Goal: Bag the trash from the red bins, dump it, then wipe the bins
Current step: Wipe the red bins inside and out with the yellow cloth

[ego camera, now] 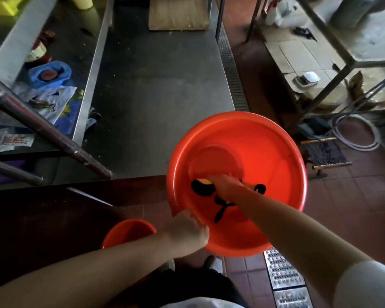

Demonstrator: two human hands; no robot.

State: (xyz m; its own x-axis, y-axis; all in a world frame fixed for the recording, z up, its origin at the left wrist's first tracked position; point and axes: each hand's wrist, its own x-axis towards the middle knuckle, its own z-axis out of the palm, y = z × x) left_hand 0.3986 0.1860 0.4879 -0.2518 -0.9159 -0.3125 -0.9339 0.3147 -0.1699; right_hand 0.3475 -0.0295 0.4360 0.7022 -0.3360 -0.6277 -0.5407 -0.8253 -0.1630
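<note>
A large red bin (265, 138) is tilted toward me, its mouth open to the camera. My left hand (188, 230) grips its near rim at the lower left. My right hand (226, 185) reaches deep inside and holds a yellow and black cloth (201, 185) against the bin's inner wall near the bottom. A second, smaller red bin (129, 232) stands on the floor at the lower left, partly hidden by my left forearm.
A steel table (156, 90) stretches ahead, with a lower shelf of packets and a blue-wrapped item (50, 74) at left. Metal rack legs, coiled hose (356, 134) and a small stool (326, 154) stand at right. A floor drain grate (282, 274) lies below.
</note>
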